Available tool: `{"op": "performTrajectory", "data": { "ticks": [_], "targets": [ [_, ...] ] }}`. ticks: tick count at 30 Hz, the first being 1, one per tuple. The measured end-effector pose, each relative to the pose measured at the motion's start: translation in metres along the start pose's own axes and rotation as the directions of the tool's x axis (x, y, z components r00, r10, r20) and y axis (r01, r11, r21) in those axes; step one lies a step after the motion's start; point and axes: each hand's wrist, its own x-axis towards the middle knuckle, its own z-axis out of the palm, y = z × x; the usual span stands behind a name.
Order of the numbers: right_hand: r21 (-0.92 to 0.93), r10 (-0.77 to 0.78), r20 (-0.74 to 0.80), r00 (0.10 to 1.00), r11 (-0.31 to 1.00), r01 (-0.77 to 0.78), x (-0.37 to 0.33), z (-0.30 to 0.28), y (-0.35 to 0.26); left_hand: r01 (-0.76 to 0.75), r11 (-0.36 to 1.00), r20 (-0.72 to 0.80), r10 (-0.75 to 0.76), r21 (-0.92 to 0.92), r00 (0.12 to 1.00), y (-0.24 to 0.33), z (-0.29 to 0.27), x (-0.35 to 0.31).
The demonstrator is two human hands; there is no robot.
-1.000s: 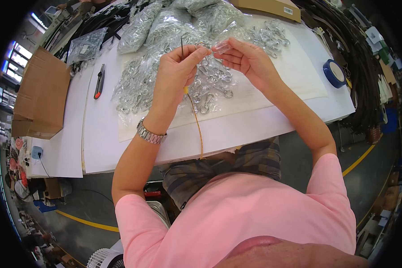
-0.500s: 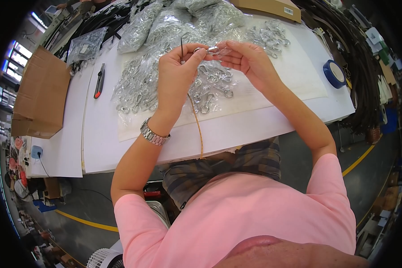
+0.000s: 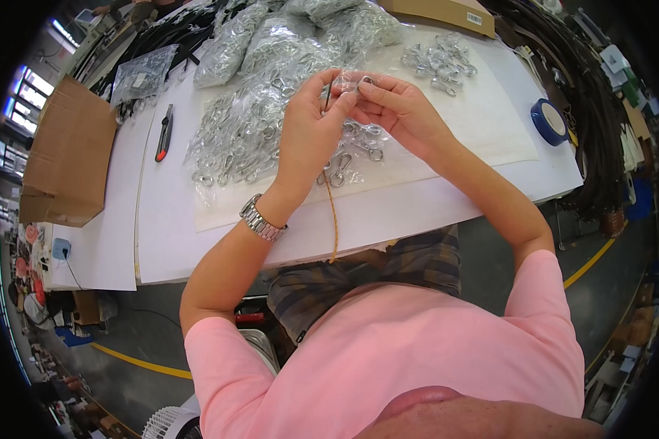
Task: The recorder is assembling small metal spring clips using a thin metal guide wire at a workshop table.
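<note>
My left hand [image 3: 313,121] and my right hand [image 3: 410,117] meet over the table with fingers closed. Between their fingertips is a small silvery metal clasp [image 3: 366,80], partly wrapped in clear plastic film [image 3: 348,79]. My right thumb and fingers pinch the metal piece. Out of my left fist sticks a slim dark pointed tool [image 3: 328,95]; its lower part is hidden by the hand. An orange-yellow cord [image 3: 334,219] runs from below my left hand to the table's near edge; where it begins is hidden. Under my hands lies a pile of bagged metal snap hooks [image 3: 234,139].
Large clear bags [image 3: 285,47] of metal parts lie behind the pile. A smaller heap of clasps [image 3: 439,62] is at the right, near a blue tape roll [image 3: 548,121]. A box cutter [image 3: 164,135] and a cardboard box [image 3: 69,154] are at the left.
My left hand has moved to the right, with the dark tool. The hands are closer together, and the clasp and film are now bunched between the fingers.
</note>
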Motion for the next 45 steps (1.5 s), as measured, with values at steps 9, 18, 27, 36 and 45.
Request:
{"op": "performTrajectory", "data": {
  "ticks": [9,18,27,36,45],
  "targets": [
    [-0.040,-0.017,-0.057,0.998,0.999,0.014,-0.003,0.012,-0.013,0.140,0.958,0.127,-0.111,-0.251,0.986,0.006,-0.028,0.015],
    [-0.149,0.201,0.104,0.974,0.972,-0.184,-0.005,0.007,-0.015,0.167,0.971,0.221,-0.127,-0.171,0.967,0.008,-0.025,0.014],
    [-0.946,-0.286,0.163,0.944,0.226,0.232,-0.019,0.032,-0.006,-0.057,0.996,0.082,0.052,0.066,0.995,0.006,-0.014,0.010],
    [-0.876,-0.173,0.061,0.983,0.462,0.136,-0.019,0.031,-0.010,0.109,0.991,0.188,-0.094,-0.071,0.978,0.014,-0.020,0.012],
    [-0.551,-0.014,0.081,0.997,0.832,0.057,-0.011,0.022,-0.016,0.093,0.988,0.289,-0.126,0.125,0.949,-0.003,-0.048,0.030]
  ]
}}
